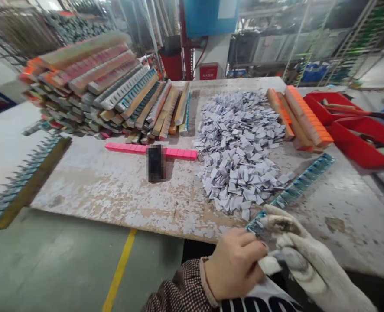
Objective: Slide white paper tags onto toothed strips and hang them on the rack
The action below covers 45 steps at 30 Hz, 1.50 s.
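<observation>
My left hand [235, 264], bare and in a checked sleeve, is closed in a pinch at the front edge of the table. What its fingertips hold is hidden. Right beside it my right hand [304, 260], in a worn white glove, has its fingers curled. A small greyish-white bit shows between the two hands, too blurred to name. A long teal strip with segments [305, 180] lies on the table, and its near end passes behind my gloved fingers. Just beyond my hands is a heap of small pale grey flat pieces [240, 151]. White cloth with black print lies below my hands.
A big stack of wooden bars [91, 86] fills the back left. A pink segmented bar [127, 148] lies mid-table beside a blurred black object [155, 164]. Orange-faced bars [309, 115] and red bins [367, 141] stand right. A spiked bar [26, 182] juts over the left edge.
</observation>
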Tool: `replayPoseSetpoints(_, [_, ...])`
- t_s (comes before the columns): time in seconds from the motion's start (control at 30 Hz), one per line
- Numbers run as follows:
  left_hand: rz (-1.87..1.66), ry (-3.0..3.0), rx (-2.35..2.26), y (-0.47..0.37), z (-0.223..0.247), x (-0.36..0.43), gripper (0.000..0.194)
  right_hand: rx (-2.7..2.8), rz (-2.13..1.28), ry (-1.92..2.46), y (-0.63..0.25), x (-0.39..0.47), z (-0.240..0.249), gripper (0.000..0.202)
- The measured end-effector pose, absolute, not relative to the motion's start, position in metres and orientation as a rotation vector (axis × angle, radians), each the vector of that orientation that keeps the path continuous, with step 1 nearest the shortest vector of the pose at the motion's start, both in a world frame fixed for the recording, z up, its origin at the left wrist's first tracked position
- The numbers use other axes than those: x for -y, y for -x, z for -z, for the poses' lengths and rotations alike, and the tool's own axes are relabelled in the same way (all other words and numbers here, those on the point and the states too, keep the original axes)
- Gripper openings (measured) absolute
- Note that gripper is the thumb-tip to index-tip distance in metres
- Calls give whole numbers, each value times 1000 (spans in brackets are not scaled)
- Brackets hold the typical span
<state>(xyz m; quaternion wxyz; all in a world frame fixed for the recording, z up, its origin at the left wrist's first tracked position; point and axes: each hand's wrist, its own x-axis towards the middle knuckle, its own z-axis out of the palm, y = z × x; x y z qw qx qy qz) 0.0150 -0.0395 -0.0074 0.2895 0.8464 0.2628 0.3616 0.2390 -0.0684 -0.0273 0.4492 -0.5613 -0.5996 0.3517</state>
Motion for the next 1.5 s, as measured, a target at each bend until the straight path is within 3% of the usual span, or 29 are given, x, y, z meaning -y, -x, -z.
replayPoseSetpoints(0.07, [-974, -2245, -867, -7, 11, 38, 43, 1473, -778, 1436, -251, 65, 18, 28])
replayPoseSetpoints(0.17, [-914, -2227, -1057, 4, 24, 37, 57, 1607, -451, 1460, -263, 50, 10, 28])
replayPoseSetpoints(0.27, [-777, -2268, -1102, 8, 37, 40, 49, 1873, -69, 1416, -267, 34, 13, 12])
replayPoseSetpoints(0.47, [-735, -2252, -1146, 4, 50, 47, 46, 2164, 225, 1391, -276, 14, 17, 12])
replayPoseSetpoints(0.87, [-780, -2276, -1139, 2, 53, 45, 42, 2215, 68, 1346, -279, 4, 21, 13])
replayPoseSetpoints(1.2, [-820, -2294, -1104, 1, 56, 44, 38, 2322, 161, 1332, -274, -3, 24, 15])
replayPoseSetpoints(1.43, [-821, -2295, -1002, 24, 50, 45, 35, 2196, -36, 1232, -259, 7, 25, 13])
replayPoseSetpoints(1.5, [-824, -2228, -950, 40, 48, 45, 44, 2183, -148, 1207, -249, 14, 25, 14])
